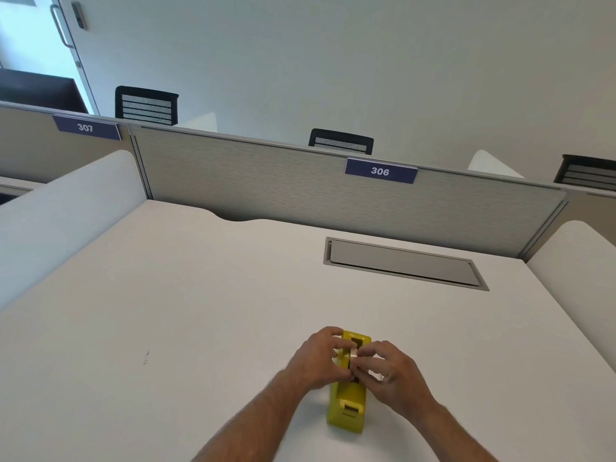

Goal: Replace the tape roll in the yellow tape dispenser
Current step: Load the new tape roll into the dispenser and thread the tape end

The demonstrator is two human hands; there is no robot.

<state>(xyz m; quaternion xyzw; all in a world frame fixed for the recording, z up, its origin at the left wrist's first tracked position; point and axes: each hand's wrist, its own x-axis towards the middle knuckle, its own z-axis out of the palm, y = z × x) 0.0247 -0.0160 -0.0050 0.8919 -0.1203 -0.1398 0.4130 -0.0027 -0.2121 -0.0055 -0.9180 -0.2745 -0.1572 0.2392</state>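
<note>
A yellow tape dispenser [347,398] stands on the white desk [200,311], its cutter end toward me. My left hand [316,358] and my right hand [390,371] meet over its open slot. Both pinch a pale tape roll [353,353] that sits at the slot's top, mostly hidden by my fingers. I cannot tell whether the roll rests inside the slot or is held just above it.
A grey flap cover [403,263] is set into the desk at the back right. A fabric partition [300,188] with a "306" label [380,171] bounds the far edge. White side dividers [66,211] stand left and right. Chair backs show beyond.
</note>
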